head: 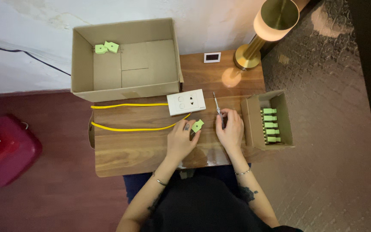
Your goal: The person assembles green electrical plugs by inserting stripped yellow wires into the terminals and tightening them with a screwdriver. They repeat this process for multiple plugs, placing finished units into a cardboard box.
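My left hand (182,138) rests on the wooden table (142,146) and holds a small light-green plug (197,125) between thumb and fingers. Just to its right, my right hand (229,129) grips a thin screwdriver (217,104) whose shaft points away from me toward the white socket plate (186,102). The two hands sit side by side near the table's front edge. A yellow cable (129,127) runs from the socket plate to the left and loops back.
A large open cardboard box (86,81) at the back left holds two green plugs (107,47). A small open box (252,124) at the right holds several green plugs in a row. A brass lamp (263,30) and a small white device (212,57) stand at the back.
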